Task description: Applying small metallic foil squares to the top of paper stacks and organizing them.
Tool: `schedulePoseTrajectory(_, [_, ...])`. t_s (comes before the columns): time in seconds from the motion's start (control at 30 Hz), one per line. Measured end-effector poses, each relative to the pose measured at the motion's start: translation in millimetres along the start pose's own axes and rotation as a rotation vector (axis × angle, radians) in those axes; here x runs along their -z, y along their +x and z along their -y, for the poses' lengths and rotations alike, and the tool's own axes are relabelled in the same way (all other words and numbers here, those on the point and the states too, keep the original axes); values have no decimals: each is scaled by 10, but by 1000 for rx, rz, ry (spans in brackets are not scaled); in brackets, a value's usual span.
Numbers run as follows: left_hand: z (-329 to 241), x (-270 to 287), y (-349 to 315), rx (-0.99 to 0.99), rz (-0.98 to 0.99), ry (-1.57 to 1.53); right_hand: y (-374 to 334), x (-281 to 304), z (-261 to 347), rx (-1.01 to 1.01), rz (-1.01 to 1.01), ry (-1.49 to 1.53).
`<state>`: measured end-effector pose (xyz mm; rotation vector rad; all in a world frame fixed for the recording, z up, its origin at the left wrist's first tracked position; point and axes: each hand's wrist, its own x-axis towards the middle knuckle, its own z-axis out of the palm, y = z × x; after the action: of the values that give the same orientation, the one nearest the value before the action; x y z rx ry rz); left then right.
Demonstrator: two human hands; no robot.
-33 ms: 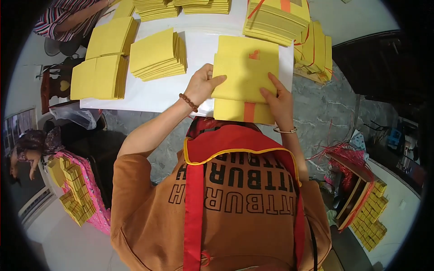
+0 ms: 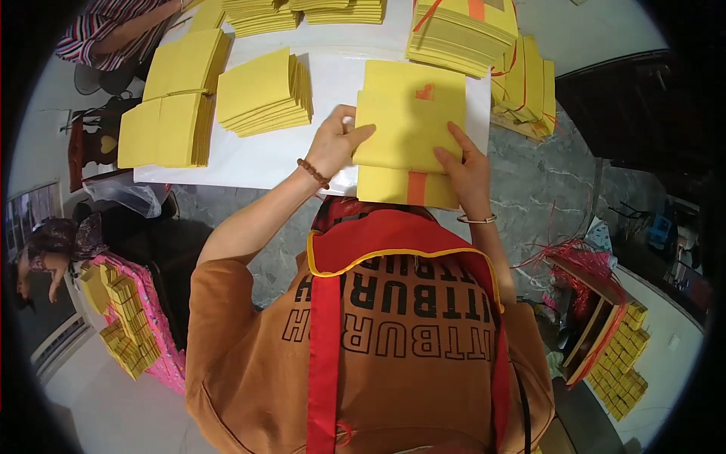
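Observation:
A stack of yellow paper [image 2: 408, 125] lies at the table's front right, with a small orange-red mark near its far edge. My left hand [image 2: 333, 144] grips its left edge, thumb on top and the other fingers curled at the side, partly hidden. At the right edge, my right hand [image 2: 470, 174] holds the same stack, its thumb and index finger on the upper face. Under its near end, another yellow paper bundle [image 2: 386, 185] with an orange band sticks out toward me. To the left stands a fanned stack of yellow paper [image 2: 265, 91].
A tied yellow bundle [image 2: 166, 129] sits at the white table's [image 2: 227, 166] left. Tall bundles with red ties [image 2: 461, 34] stand at the back right. Another person's arm [image 2: 140, 26] reaches in at the far left. Red string [image 2: 578, 265] hangs at a wooden rack on the right.
My left hand has shifted very slightly to the left along with its wrist. The right hand and the paper look nearly the same.

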<state>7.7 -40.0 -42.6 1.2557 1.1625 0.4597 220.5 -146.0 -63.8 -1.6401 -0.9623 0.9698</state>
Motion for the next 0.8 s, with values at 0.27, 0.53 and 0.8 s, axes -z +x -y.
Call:
schedulePoseTrajectory(0.27, [-219, -357, -169, -962, -214, 860, 23, -3, -63, 42, -43, -78])
schedulePoseTrajectory(0.53, [19, -476, -90, -895, -91, 1099, 0, -24, 34, 9, -41, -120])
schedulePoseTrajectory(0.8, [42, -482, -65, -888, -55, 1149, -267, -238, 175, 633, -289, -1168])
